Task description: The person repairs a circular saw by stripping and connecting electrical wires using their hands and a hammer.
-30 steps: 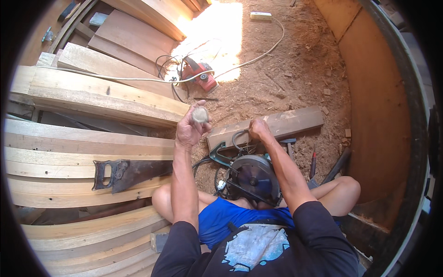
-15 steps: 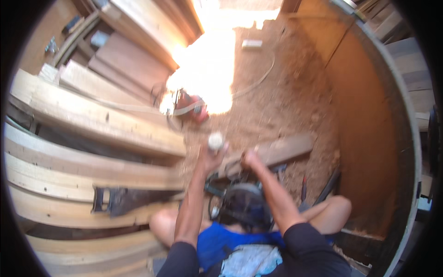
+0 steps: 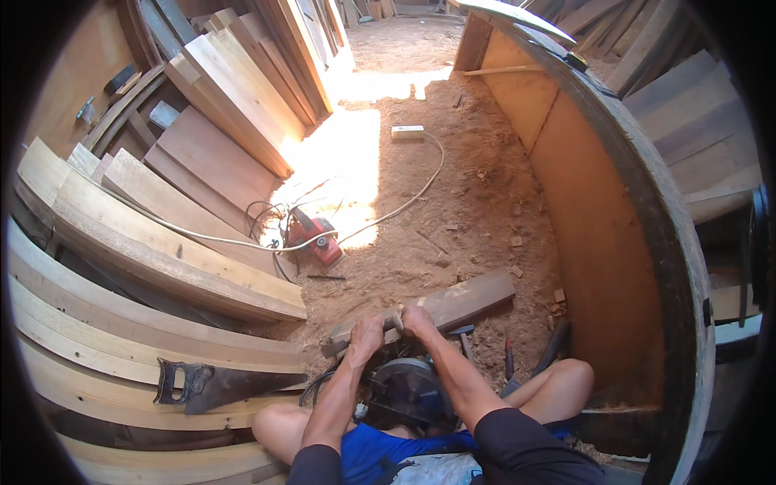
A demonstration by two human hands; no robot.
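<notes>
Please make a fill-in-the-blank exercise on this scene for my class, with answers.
The handsaw lies on boards at the picture's ____ side.
The shorts are coloured ____.
The power tool beyond the left hand is coloured ____.
The circular saw appears ____ the right hand and those shorts.

left; blue; red; between

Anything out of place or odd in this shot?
Yes: the circular saw sits between the person's bare legs, uncomfortably close to skin. Also, the pale cord crosses the red electric planer on the floor, looking untidy. No damage I can make out.
</notes>
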